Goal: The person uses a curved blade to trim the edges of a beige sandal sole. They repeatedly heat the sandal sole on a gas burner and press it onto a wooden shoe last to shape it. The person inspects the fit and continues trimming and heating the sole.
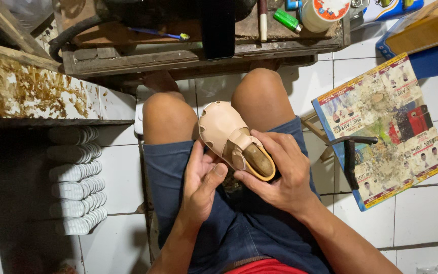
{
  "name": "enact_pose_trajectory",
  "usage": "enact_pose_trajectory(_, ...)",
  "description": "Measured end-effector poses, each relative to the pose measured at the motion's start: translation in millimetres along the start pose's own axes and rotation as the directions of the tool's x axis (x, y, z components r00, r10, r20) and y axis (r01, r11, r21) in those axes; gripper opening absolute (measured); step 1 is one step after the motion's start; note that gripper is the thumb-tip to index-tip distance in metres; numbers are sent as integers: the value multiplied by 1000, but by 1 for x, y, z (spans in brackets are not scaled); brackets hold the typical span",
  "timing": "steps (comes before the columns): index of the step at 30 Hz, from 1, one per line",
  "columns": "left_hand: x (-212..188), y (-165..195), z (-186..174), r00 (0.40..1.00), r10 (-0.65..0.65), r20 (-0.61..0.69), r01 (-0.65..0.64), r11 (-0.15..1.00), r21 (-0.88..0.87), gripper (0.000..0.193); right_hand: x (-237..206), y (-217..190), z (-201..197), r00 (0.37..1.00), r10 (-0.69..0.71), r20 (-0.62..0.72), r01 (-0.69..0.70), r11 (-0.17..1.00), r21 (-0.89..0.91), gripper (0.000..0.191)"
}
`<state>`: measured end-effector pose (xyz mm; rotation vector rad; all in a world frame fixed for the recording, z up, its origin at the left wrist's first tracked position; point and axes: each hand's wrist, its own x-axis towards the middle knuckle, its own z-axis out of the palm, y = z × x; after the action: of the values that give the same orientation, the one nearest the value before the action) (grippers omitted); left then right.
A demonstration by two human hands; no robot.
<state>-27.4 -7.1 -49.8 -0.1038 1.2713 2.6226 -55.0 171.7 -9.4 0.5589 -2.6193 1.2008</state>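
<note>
In the head view, a person is sitting with bare knees apart, and a small shoe upper (227, 136) is resting between the thighs, above the dark blue shorts (229, 223). The upper is pale beige leather with a rounded, closed toe pointing away from the person, a strap folding across the instep and a yellowish edge running around the heel opening. It is sitting on a brown wooden last (257, 160), whose glossy heel part is showing through the opening. The right hand (280, 172) is closing around the heel end, fingers curling over it and the thumb pressing at the rim. The left hand (201, 180) is lying half open beside the upper, its thumb touching the strap side and its palm facing up. A stack of white ribbed soles (74, 180) is lying at the left on the tiled floor (422, 208). A glue-stained printed sheet (386, 127) is lying at the right, with a dark-handled hammer (350, 155) resting on its edge.
</note>
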Motion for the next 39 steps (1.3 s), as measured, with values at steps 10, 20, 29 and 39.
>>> enact_pose_trajectory(10, 1, -3, 0, 1000, -2, -30, 3, 999, 41, 79, 0, -1, 1, 1000, -5, -4, 5, 1000, -7, 69)
enact_pose_trajectory(20, 1, -3, -2, 1000, -2, -20, 2, 1000, 29, 77, 1, -1, 0, 1000, -10, 3, 10, 1000, -21, 69)
enact_pose_trajectory(29, 0, 0, 0, 1000, 2, -4, -2, 1000, 6, 82, 2, -2, 1, 1000, -7, 3, 7, 1000, -12, 67)
enact_pose_trajectory(39, -1, -10, -6, 998, 0, -56, -2, 999, -32, 69, -2, 1, 2, 1000, 5, -5, -5, 1000, 22, 70)
